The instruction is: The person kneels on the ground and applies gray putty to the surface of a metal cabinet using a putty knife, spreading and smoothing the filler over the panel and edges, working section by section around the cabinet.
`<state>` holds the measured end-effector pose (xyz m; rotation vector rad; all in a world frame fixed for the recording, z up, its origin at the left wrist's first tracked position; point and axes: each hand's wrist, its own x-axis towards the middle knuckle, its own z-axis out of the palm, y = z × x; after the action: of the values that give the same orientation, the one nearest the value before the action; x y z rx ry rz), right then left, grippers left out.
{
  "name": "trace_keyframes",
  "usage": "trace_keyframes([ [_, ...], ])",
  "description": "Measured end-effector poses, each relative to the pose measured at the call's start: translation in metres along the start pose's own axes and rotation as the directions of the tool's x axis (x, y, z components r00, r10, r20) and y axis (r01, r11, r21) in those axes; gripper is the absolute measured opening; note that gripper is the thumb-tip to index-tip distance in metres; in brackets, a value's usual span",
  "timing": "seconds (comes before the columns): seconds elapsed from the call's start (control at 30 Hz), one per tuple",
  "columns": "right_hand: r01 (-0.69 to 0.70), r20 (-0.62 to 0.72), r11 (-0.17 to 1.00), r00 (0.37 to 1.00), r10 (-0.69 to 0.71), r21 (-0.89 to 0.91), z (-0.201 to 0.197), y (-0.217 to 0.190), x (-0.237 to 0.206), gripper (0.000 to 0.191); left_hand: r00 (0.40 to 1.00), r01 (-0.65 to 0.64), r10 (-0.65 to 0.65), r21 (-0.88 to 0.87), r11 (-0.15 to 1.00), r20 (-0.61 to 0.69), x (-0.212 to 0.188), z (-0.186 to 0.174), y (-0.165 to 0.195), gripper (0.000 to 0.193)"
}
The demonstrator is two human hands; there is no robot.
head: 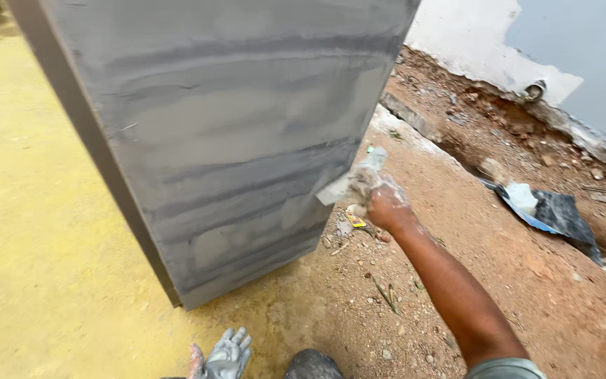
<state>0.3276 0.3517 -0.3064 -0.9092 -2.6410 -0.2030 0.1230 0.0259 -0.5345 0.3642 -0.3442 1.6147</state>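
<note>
While right hand (380, 200) grips putty knife (348, 181), fingers closed round handle, blade lies against grey plastered pillar (233, 133), lower right edge. Left hand (227, 356): gloved, fingers spread open, empty, low near pillar base. Reddish dirt ground (499, 281); dark sheet (555, 214) well apart.

Left hand (224, 356) half cut off at bottom edge; pillar (233, 140) top beyond frame.

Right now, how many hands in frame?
2. Right hand at the panel's lower right edge, holding a scraper against the grey surface. Left hand, in a grey glove, at the bottom edge by the ground, partly cut off by the frame.
</note>
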Motion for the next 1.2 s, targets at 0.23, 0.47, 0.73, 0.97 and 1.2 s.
trace_keyframes([
  [0.23, 0.392, -0.376, 0.813, 0.741, -0.557, -0.431, -0.065, -0.035, 0.089, 0.052, 0.978, 0.137, -0.127, -0.047, 0.99, 0.166, 0.019, 0.002, -0.005, 0.109],
  [0.47, 0.332, -0.312, 0.868, 0.835, -0.453, -0.37, -0.036, -0.016, 0.074, 0.046, 0.877, 0.026, 0.038, 0.127, 0.992, -0.479, -0.011, 0.013, -0.014, 0.11],
  [0.73, 0.317, -0.599, 0.934, 0.72, -0.351, -0.165, -0.117, -0.061, 0.089, 0.052, 0.773, 0.009, 0.171, 0.281, 0.96, -0.61, 0.002, 0.035, 0.014, 0.114],
  [0.97, 0.26, -0.476, 0.948, 0.867, -0.145, 0.185, -0.135, -0.117, 0.081, 0.059, 0.847, -0.032, 0.206, 0.339, 0.94, -0.49, 0.037, 0.041, 0.034, 0.116],
  [1.2, -0.091, -0.17, 0.946, 0.974, 0.149, 0.312, -0.074, -0.136, 0.049, 0.063, 0.946, -0.049, 0.189, 0.461, 0.886, -0.262, 0.059, 0.069, 0.044, 0.116],
])
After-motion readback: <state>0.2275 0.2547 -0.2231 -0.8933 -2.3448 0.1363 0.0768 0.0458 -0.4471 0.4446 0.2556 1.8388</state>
